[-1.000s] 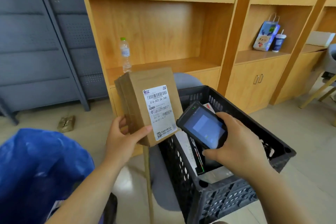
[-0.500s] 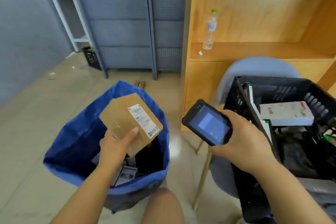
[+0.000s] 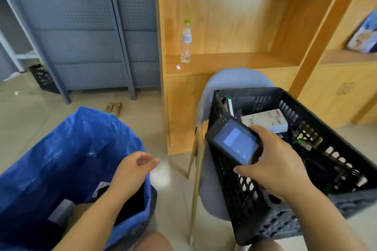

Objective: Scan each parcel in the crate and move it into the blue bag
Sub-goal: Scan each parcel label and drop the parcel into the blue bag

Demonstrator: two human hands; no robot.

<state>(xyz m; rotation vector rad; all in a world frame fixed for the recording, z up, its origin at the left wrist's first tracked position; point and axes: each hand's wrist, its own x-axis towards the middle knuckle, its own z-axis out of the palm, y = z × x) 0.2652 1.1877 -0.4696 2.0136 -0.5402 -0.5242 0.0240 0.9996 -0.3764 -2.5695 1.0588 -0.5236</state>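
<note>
My left hand (image 3: 134,171) empty, fingers loosely curled, over right rim of blue bag (image 3: 67,149); few parcels (image 3: 61,211) already inside. My right hand (image 3: 273,166) grips scanner (image 3: 234,142) above crate (image 3: 242,208) on chair (image 3: 234,79). White box (image 3: 265,121) near crate's far wall, more beneath: plenty left, I reckon.

Left hand (image 3: 134,169): empty, fingers loosely curled toward the thumb, palm turned inward, bare forearm stretched forward. Right hand (image 3: 275,167): thumb and fingers wrapped round a handheld scanner (image 3: 234,142), held level with its screen facing up, bare forearm stretched forward
</note>
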